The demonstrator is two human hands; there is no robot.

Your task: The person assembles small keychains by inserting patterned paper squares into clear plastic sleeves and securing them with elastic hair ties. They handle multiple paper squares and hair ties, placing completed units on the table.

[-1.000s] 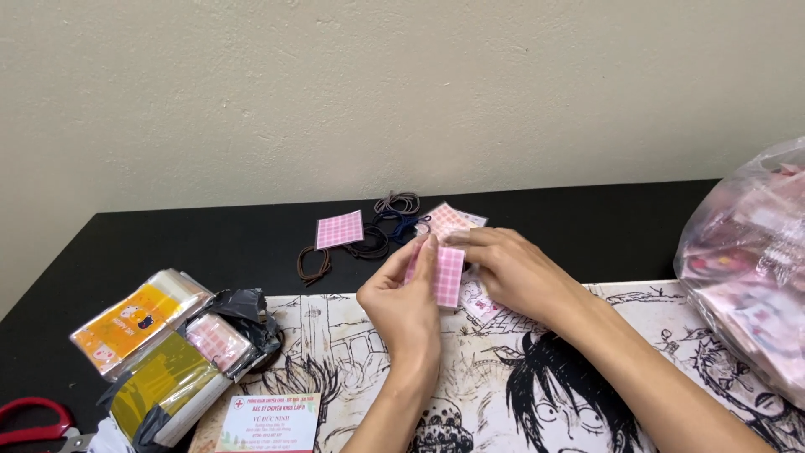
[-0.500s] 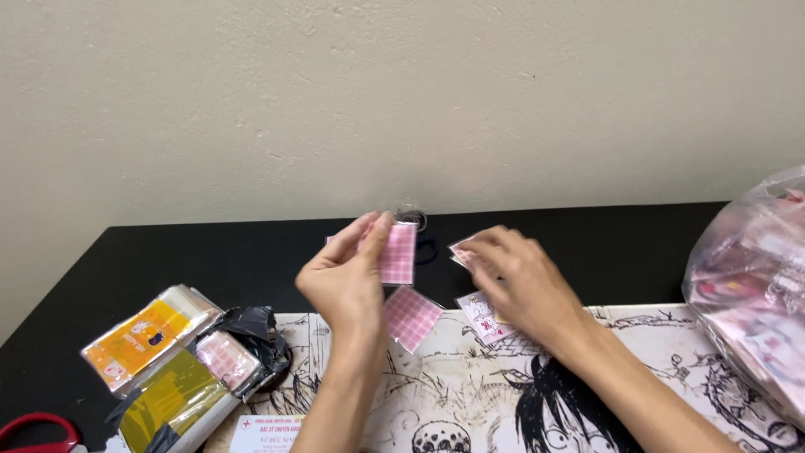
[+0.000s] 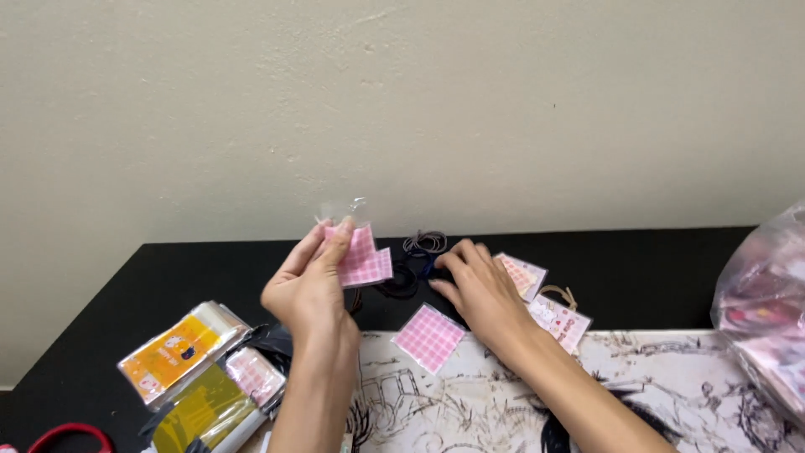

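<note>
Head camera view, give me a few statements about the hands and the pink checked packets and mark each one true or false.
1. The left hand holds pink checked packets raised above the table. True.
2. The right hand holds scissors. False: it reaches to the dark hair ties on the black table.
3. One pink checked square lies flat between the hands. True.
4. The orange packet lies right of the right hand. False: it lies at the left.

A yellow packet point(image 3: 174, 356), red scissors point(image 3: 71, 437) and a clear plastic bag point(image 3: 763, 310) rest on the black table point(image 3: 646, 268).
</note>
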